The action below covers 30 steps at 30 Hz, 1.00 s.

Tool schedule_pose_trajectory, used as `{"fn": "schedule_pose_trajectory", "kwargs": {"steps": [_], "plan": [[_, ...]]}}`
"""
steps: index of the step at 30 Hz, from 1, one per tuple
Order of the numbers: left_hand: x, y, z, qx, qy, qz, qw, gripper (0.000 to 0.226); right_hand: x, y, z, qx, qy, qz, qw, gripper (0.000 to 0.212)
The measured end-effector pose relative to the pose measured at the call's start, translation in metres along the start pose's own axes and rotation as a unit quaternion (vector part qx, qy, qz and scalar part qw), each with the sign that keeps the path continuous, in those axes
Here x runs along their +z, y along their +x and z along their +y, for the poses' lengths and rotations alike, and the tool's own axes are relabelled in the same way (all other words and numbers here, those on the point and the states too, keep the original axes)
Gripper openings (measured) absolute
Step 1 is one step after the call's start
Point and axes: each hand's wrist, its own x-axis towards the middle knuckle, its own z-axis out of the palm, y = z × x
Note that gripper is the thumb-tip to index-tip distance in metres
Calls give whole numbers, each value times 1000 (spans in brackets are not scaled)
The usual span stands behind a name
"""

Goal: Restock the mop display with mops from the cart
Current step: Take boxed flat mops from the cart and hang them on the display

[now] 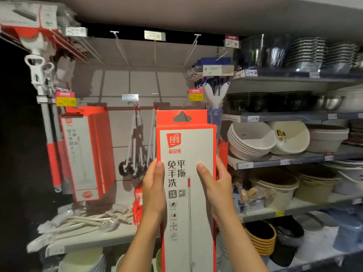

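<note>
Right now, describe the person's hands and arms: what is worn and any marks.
Both the left hand and right hand are bare: no gloves, rings, watch or bracelets show. The forearms are bare too, with no sleeves in view. The nails are short and unpainted.

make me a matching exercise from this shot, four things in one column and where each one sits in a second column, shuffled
Things:
1. mop box
2. boxed mops on the display
3. cream basins
4. black brushes

Places:
A. stacked on a shelf at the right
B. hanging from hooks at the middle of the back panel
C. held upright between the left hand and right hand
D. hanging at the left of the back panel

Pairs: 1-C, 2-D, 3-A, 4-B
</note>
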Motion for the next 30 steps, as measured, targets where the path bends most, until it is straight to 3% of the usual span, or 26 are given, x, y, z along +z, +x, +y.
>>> {"fn": "schedule_pose_trajectory", "kwargs": {"steps": [11,15,30], "plan": [[48,74,-56,17,37,41,998,59,-20,98,67,17,47,-41,998,37],[68,101,-70,30,54,67,996,50,-27,135,88,19,64,-58,996,36],[136,194,-150,20,39,39,998,46,-64,244,164,33,65,-43,996,38]]}}
